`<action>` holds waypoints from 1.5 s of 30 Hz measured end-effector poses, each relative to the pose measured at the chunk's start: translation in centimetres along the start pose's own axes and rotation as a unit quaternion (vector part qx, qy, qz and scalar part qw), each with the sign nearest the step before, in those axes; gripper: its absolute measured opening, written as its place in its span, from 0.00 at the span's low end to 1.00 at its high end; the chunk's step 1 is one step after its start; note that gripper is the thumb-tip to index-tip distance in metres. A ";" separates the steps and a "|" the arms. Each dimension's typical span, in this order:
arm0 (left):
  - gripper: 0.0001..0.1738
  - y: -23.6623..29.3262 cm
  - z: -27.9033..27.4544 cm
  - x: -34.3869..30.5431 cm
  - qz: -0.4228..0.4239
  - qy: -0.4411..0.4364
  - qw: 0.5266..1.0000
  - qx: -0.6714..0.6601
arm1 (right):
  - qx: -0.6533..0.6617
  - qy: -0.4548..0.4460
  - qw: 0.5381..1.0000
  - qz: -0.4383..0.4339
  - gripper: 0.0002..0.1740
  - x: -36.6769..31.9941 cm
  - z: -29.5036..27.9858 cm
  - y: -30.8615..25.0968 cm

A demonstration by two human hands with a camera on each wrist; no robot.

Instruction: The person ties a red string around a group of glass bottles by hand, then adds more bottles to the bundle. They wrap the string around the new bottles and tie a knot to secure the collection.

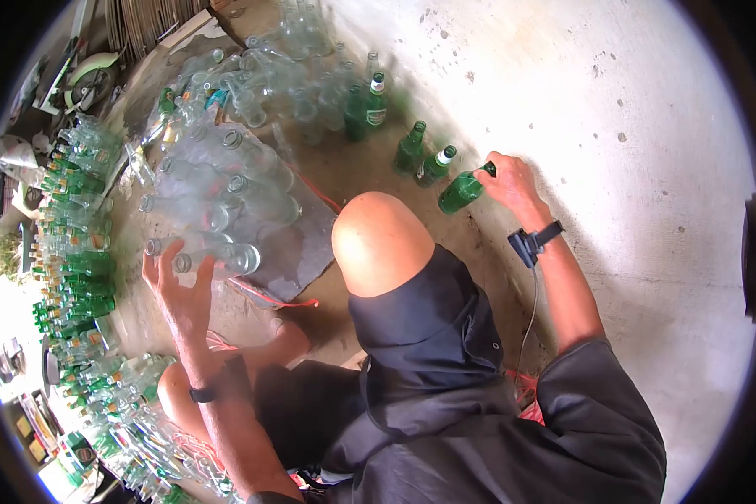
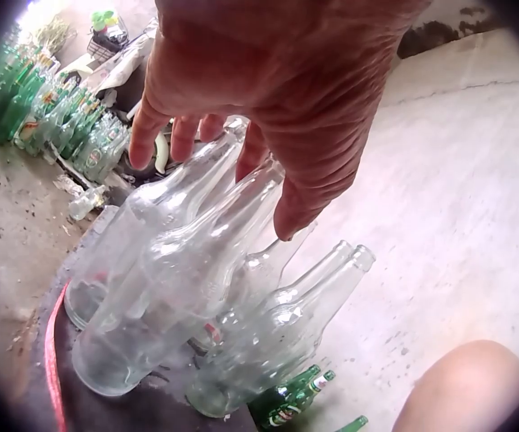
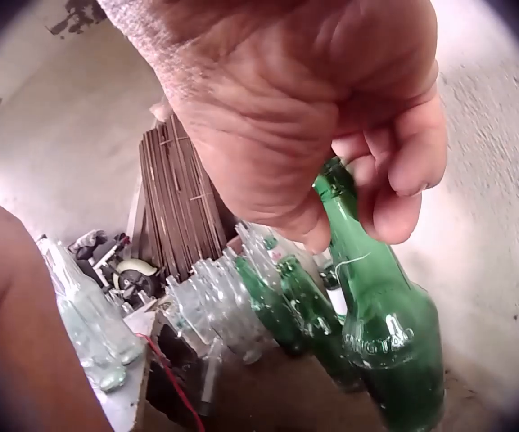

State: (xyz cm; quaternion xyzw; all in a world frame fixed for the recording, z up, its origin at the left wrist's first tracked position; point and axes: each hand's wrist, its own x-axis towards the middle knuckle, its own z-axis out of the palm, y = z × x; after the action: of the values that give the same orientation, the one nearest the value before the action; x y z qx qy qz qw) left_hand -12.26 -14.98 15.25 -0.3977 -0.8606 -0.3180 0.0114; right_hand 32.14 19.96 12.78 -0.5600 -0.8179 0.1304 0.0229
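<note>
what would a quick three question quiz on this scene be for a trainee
1. Multiple choice: what does the right hand hold?
A) a red cap
B) a green bottle by its neck
C) a clear bottle by its base

2. True or false: the clear bottles just below the left hand stand upright.

3. Fill in the blank: the string along the edge of the board is ____ in colour.

Key: 1 B; 2 true; 3 red
</note>
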 end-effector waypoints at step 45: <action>0.31 2.1 -1.0 -1.0 -0.079 -0.015 0.996 -0.041 | -0.059 -0.003 0.997 0.040 0.32 2.2 10.9 4.7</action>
State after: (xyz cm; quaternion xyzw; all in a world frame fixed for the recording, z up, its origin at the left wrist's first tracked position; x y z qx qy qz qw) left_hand -10.40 -15.18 16.94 -0.3336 -0.8756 -0.3466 -0.0429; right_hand 33.61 21.51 0.94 -0.5926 -0.8010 0.0838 -0.0178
